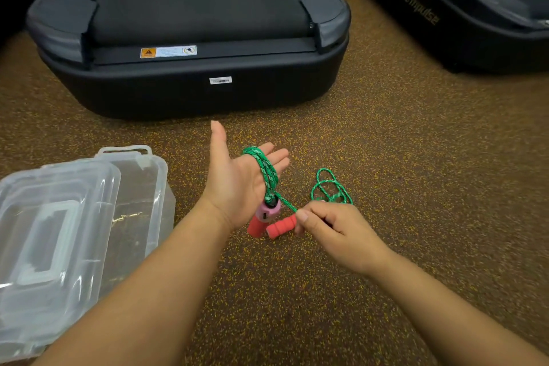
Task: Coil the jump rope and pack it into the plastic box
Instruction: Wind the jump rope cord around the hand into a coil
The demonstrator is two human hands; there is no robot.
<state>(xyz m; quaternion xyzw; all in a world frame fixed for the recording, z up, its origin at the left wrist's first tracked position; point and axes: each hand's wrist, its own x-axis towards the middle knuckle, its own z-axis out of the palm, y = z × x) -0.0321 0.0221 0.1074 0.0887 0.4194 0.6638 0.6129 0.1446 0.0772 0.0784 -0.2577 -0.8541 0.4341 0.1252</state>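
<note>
My left hand (237, 175) is held palm up with its fingers spread, and several turns of the green jump rope (266, 172) are wound around its fingers. One red handle with a pink cap (263, 218) hangs below that palm. My right hand (329, 229) pinches the rope next to the second red handle (282, 226). A loose bunch of rope (329, 187) lies on the floor just beyond my right hand. The clear plastic box (139, 202) stands open at the left, with its clear lid (50, 241) lying partly over it.
The speckled brown rubber floor (386, 142) spreads all around. The black rear end of a treadmill (190, 89) stands right behind my hands. A second black machine base (463, 24) sits at the upper right.
</note>
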